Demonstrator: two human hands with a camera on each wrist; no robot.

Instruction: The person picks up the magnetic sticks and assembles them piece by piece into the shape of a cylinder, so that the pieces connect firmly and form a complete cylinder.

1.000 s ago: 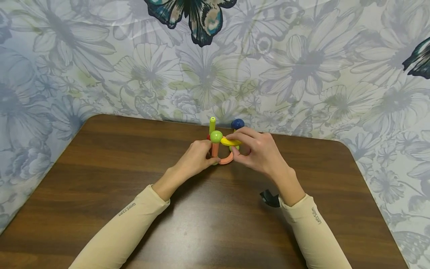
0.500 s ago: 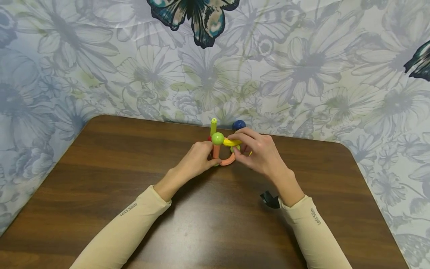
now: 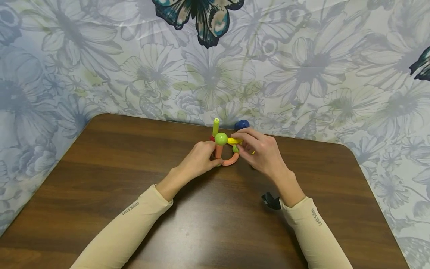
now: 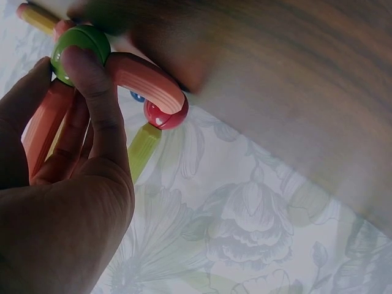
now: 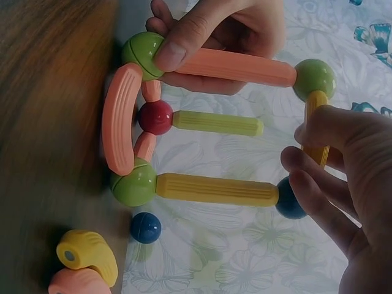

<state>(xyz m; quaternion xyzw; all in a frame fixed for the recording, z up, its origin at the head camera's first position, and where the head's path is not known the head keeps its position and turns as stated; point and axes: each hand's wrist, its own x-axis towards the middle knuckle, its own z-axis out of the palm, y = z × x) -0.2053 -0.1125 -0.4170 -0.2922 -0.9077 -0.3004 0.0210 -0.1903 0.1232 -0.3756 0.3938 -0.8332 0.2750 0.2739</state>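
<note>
**Short yellow stick [image 3: 234,141] pinched against the top green ball [image 3: 221,139] of a small frame**

To the left of the top green ball and lower down, the lower green ball [image 5: 139,56] and the foot of a straight pink stick [image 3: 219,151] are clamped by the left hand [image 3: 199,158], its thumb pressed on the ball. Behind the top green ball, a red ball [image 3: 212,138] is seen with a light green stick [image 3: 216,127] stood up from it.

Below the top green ball, the lower one is linked by a curved pink stick [image 3: 231,161] to the right green ball [image 3: 235,148], from which a blue ball [image 5: 289,199] is carried on a long yellow stick [image 5: 217,188].

Right of the top green ball, the short yellow stick is gripped between thumb and fingers by the right hand [image 3: 262,149]; its near end is set against that ball, its far end hidden.

A top bar is apparently being fitted. Next, the far end should probably be guided onto the blue ball, with the base held steady.
</note>
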